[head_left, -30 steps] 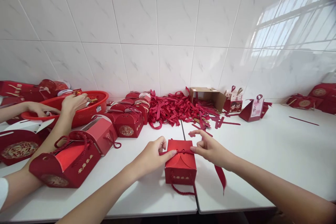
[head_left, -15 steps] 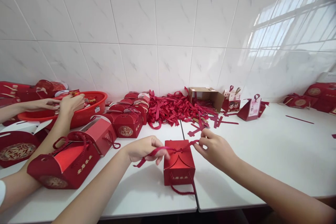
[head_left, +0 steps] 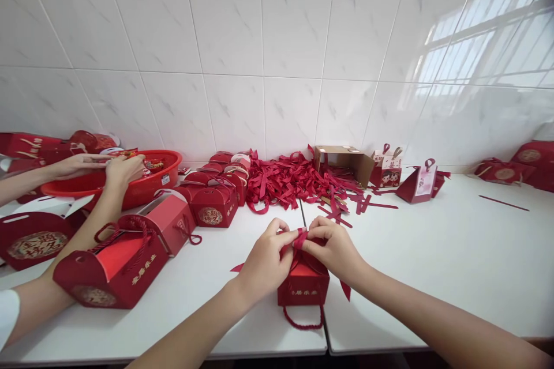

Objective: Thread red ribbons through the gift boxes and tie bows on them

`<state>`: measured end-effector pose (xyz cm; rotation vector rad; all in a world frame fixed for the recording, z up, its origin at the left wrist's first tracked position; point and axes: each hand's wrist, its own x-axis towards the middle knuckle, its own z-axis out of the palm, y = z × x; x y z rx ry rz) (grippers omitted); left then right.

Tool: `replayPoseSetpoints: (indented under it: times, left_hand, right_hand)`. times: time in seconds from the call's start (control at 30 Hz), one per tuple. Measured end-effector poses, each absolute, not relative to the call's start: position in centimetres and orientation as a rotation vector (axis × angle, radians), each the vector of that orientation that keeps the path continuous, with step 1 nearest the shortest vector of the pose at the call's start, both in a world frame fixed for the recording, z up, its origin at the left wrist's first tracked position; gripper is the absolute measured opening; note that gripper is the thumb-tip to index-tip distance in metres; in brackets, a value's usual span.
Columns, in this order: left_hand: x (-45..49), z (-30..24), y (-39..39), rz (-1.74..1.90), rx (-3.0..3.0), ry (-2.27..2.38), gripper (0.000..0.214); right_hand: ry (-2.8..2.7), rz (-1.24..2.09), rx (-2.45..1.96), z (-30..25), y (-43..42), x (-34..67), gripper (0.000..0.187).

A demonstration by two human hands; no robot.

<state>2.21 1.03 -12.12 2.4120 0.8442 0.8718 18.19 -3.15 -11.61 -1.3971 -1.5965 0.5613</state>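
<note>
A small red gift box (head_left: pixel 303 293) with gold characters stands in front of me over the seam between two tables. Its twisted rope handle (head_left: pixel 303 326) hangs down at the front onto the table. Above the lid, my left hand (head_left: pixel 269 256) and my right hand (head_left: pixel 334 248) meet, both pinching a dark red ribbon (head_left: pixel 300 239). One ribbon end pokes out left of my left hand; another dangles below my right wrist. My fingers hide most of the box top, so the knot's form cannot be made out.
At left, a co-worker's hands (head_left: pixel 123 170) are over a red basin (head_left: pixel 147 187) of wrapped pieces. An open red box (head_left: pixel 108 268) and several closed boxes (head_left: pixel 214 207) stand nearby. Behind lie a ribbon heap (head_left: pixel 281 181), a cardboard box (head_left: pixel 367 167) and a triangular box (head_left: pixel 409 187).
My hands were apart, pulling the ribbon out to either side of the lid. They have come together over the box, ribbon pinched between them. The co-worker's hands stay at the basin.
</note>
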Motion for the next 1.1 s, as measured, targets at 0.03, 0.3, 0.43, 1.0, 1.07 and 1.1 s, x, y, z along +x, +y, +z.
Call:
replayPoseSetpoints:
  times: [0.03,0.3,0.43,1.0,1.07,1.1]
  left_hand:
    - [2.2,-12.3,1.0,0.872,2.428,0.845,0.029]
    - [2.0,-12.8,0.8,0.916,2.462,0.752,0.026]
    - [1.6,-12.1,1.2,0.847,2.519,0.634,0.027]
    - [1.9,-11.6,3.2,0.691,2.157,0.639,0.012]
    - [1.7,-11.6,3.2,0.709,2.147,0.678,0.011]
    - [1.4,-11.5,3.2,0.711,2.158,0.704,0.012]
  right_hand:
    - [-1.586,0.572,-1.421,-11.5,-3.1,18.1,0.015]
    - [-1.516,0.872,-1.478,-10.6,-2.6,18.8,0.006]
    - [-1.575,1.127,-1.354,-10.1,-2.1,19.7,0.003]
    - [-2.047,1.048,-1.452,-8.5,-1.3,20.5,0.003]
    - [-2.045,1.039,-1.454,-8.4,-1.5,20.8,0.005]
    - [-2.048,1.031,-1.462,-8.3,-1.6,21.0,0.005]
